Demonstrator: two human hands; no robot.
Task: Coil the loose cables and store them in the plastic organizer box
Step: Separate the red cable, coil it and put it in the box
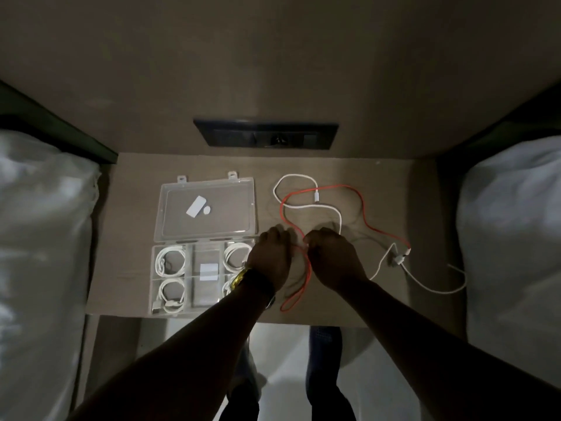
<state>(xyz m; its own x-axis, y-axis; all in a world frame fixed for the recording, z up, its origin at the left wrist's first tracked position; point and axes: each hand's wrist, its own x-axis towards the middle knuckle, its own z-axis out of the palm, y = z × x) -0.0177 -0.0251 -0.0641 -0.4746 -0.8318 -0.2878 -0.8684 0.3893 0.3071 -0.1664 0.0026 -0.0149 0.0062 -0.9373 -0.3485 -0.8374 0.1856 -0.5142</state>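
A clear plastic organizer box [158,278] lies open on the small table, its lid [206,183] folded back. Coiled white cables [170,261] fill the left compartments, and another white coil [235,253] lies at the right, partly hidden by my left wrist. A loose red cable [361,205] sprawls to the right of the box, crossing a loose white cable [296,176]. My left hand [271,253] and my right hand [331,256] both pinch the red cable between them; a red loop [293,299] hangs down towards the table's front edge.
A dark socket panel [265,133] sits in the wall behind the table. White bedding lies on the left [42,238] and right [513,232]. A white cable end [437,287] trails toward the right edge. A white label [195,205] is on the lid.
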